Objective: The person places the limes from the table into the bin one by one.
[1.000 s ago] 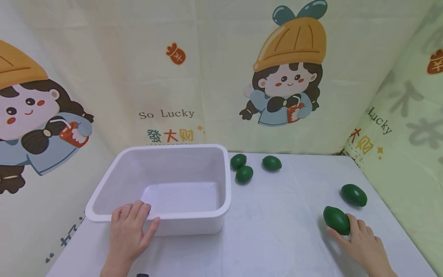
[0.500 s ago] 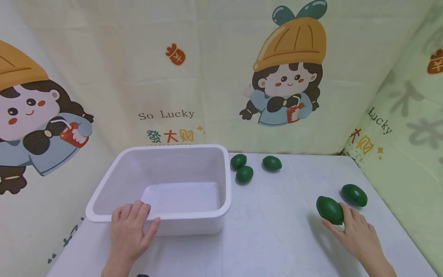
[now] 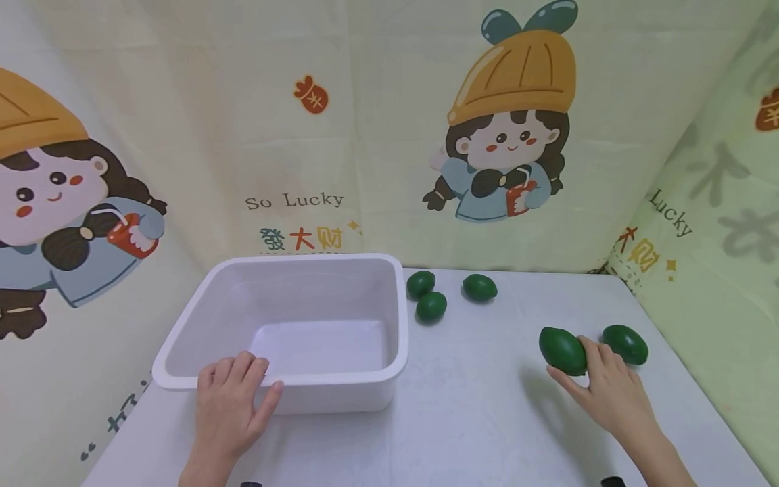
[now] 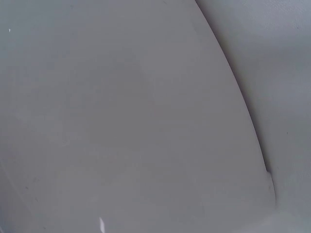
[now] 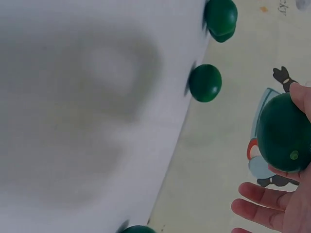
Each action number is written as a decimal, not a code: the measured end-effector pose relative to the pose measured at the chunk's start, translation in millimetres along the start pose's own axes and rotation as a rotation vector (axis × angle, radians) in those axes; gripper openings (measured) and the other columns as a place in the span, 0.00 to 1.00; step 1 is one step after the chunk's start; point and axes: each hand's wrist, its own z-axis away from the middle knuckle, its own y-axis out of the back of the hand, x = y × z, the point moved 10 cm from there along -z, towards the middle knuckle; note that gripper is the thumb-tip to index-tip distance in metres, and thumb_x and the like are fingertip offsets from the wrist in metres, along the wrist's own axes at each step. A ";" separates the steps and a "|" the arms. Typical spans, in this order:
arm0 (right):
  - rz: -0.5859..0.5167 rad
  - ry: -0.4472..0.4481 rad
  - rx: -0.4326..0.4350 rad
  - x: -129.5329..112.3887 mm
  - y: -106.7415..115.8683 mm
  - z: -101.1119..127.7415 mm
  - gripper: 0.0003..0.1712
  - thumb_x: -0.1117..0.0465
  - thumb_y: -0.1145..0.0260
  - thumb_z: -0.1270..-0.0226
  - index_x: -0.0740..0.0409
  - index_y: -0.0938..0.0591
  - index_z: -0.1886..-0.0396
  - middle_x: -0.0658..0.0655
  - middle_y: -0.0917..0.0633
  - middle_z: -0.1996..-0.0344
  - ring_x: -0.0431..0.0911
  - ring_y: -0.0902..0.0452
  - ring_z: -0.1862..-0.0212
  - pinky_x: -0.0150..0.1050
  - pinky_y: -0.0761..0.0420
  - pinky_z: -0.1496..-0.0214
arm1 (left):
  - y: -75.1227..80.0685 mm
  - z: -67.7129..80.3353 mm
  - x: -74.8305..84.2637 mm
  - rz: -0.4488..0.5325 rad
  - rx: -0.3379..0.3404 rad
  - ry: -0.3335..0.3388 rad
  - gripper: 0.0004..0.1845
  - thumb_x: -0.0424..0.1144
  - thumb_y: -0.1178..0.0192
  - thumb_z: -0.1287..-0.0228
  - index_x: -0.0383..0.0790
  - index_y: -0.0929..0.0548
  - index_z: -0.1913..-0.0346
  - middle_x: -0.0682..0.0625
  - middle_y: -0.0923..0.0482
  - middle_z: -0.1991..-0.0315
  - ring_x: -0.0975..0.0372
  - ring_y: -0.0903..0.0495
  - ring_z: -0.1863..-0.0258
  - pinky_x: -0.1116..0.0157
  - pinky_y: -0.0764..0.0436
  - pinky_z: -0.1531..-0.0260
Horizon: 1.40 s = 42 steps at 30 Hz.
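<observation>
My left hand grips the near rim of a white plastic basin, fingers bent over the edge and thumb outside. Only the basin's smooth wall shows in the left wrist view. On the right, my right hand holds a green lime between thumb and fingers, raised over the table with its shadow below. The right wrist view shows that lime pinched, with the other fingers spread apart. Just behind this hand lies another lime.
Two limes lie together by the basin's right side, and a single lime sits to their right near the back. A printed cloth hangs behind the white table and along its sides.
My right hand has lifted the lime and carried it left and away from me, past the lime behind it. The left hand stays on the basin's rim.
</observation>
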 end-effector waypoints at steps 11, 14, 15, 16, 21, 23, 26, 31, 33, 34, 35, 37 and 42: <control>-0.027 0.045 0.020 -23.6 8.2 -18.1 0.45 0.37 0.40 0.45 0.69 0.36 0.43 0.72 0.30 0.52 0.65 0.35 0.51 0.63 0.35 0.56 | -0.9 0.4 0.2 0.002 0.003 0.003 0.27 0.57 0.64 0.35 0.36 0.28 0.70 0.46 0.32 0.72 0.51 0.36 0.73 0.52 0.41 0.67; -0.036 0.054 0.009 -31.1 8.5 -23.1 0.45 0.36 0.40 0.45 0.69 0.37 0.42 0.72 0.30 0.51 0.66 0.35 0.51 0.64 0.35 0.55 | -1.2 0.8 0.0 0.003 -0.001 0.006 0.27 0.57 0.64 0.35 0.36 0.28 0.70 0.45 0.32 0.72 0.51 0.36 0.72 0.52 0.41 0.67; -0.037 0.057 0.007 -33.4 8.5 -24.7 0.45 0.37 0.40 0.45 0.69 0.37 0.42 0.71 0.30 0.51 0.66 0.35 0.51 0.64 0.35 0.55 | -1.3 0.9 0.1 0.002 -0.001 0.005 0.27 0.57 0.64 0.35 0.36 0.28 0.70 0.45 0.32 0.72 0.51 0.36 0.72 0.52 0.41 0.67; -0.039 0.058 0.002 -35.6 8.4 -26.3 0.46 0.36 0.40 0.45 0.69 0.37 0.41 0.71 0.31 0.51 0.66 0.35 0.51 0.64 0.36 0.54 | -1.2 1.0 0.3 0.002 -0.001 0.004 0.27 0.57 0.64 0.35 0.36 0.28 0.70 0.45 0.32 0.72 0.51 0.36 0.72 0.52 0.41 0.67; -0.042 0.077 0.013 -46.8 10.3 -31.7 0.46 0.36 0.39 0.46 0.69 0.37 0.41 0.71 0.30 0.51 0.65 0.34 0.50 0.65 0.37 0.51 | -0.2 1.3 0.8 -0.004 0.006 -0.001 0.26 0.57 0.64 0.35 0.36 0.28 0.70 0.45 0.32 0.73 0.51 0.36 0.73 0.52 0.41 0.68; -0.042 0.087 0.024 -51.1 11.7 -33.3 0.46 0.37 0.39 0.46 0.69 0.36 0.42 0.70 0.30 0.51 0.65 0.33 0.51 0.64 0.36 0.52 | -0.2 1.6 0.7 -0.004 0.003 0.001 0.26 0.57 0.64 0.35 0.36 0.28 0.70 0.45 0.32 0.73 0.51 0.36 0.73 0.52 0.41 0.67; -0.041 0.096 0.029 -56.7 12.3 -36.3 0.45 0.37 0.39 0.46 0.68 0.36 0.42 0.69 0.30 0.51 0.64 0.33 0.51 0.63 0.34 0.54 | -1.1 2.1 0.2 -0.006 -0.015 0.007 0.27 0.57 0.64 0.35 0.36 0.28 0.70 0.45 0.32 0.73 0.51 0.35 0.72 0.52 0.41 0.67; -0.037 0.119 0.037 -66.5 14.0 -42.1 0.44 0.37 0.39 0.46 0.67 0.35 0.43 0.69 0.29 0.51 0.63 0.32 0.52 0.62 0.33 0.55 | -1.7 2.2 0.3 -0.006 -0.023 0.012 0.27 0.58 0.65 0.35 0.36 0.27 0.70 0.45 0.33 0.73 0.51 0.35 0.72 0.52 0.41 0.67; -0.041 0.133 0.042 -71.1 14.9 -44.5 0.44 0.37 0.38 0.46 0.67 0.35 0.43 0.69 0.29 0.51 0.63 0.32 0.52 0.62 0.33 0.54 | -1.4 2.3 0.7 -0.006 -0.015 0.011 0.27 0.58 0.65 0.35 0.37 0.28 0.71 0.46 0.33 0.73 0.51 0.36 0.72 0.52 0.41 0.67; -0.044 0.138 0.042 -73.3 15.3 -45.6 0.45 0.37 0.38 0.47 0.67 0.35 0.43 0.69 0.29 0.51 0.63 0.32 0.52 0.62 0.33 0.53 | -1.4 2.2 0.7 -0.006 -0.013 0.010 0.27 0.58 0.65 0.35 0.37 0.28 0.71 0.46 0.33 0.73 0.51 0.36 0.72 0.52 0.41 0.67; -0.046 0.142 0.040 -75.3 15.7 -46.6 0.45 0.36 0.39 0.46 0.68 0.36 0.42 0.69 0.30 0.51 0.63 0.32 0.52 0.63 0.33 0.52 | -1.3 2.2 0.6 -0.005 -0.007 0.010 0.27 0.58 0.65 0.35 0.37 0.28 0.71 0.46 0.33 0.73 0.51 0.36 0.72 0.52 0.41 0.67; -0.050 0.146 0.035 -79.1 16.5 -48.4 0.46 0.35 0.40 0.46 0.67 0.36 0.42 0.69 0.30 0.50 0.63 0.33 0.51 0.64 0.34 0.51 | -1.4 2.1 0.5 -0.006 -0.005 0.010 0.27 0.58 0.65 0.35 0.37 0.28 0.71 0.46 0.33 0.73 0.51 0.36 0.72 0.52 0.41 0.67; -0.051 0.150 0.027 -86.4 19.5 -52.1 0.46 0.35 0.40 0.46 0.66 0.37 0.41 0.68 0.31 0.49 0.62 0.35 0.48 0.64 0.36 0.49 | -2.2 1.7 0.2 -0.004 -0.006 0.011 0.27 0.58 0.65 0.35 0.37 0.27 0.70 0.45 0.32 0.73 0.51 0.35 0.72 0.52 0.41 0.67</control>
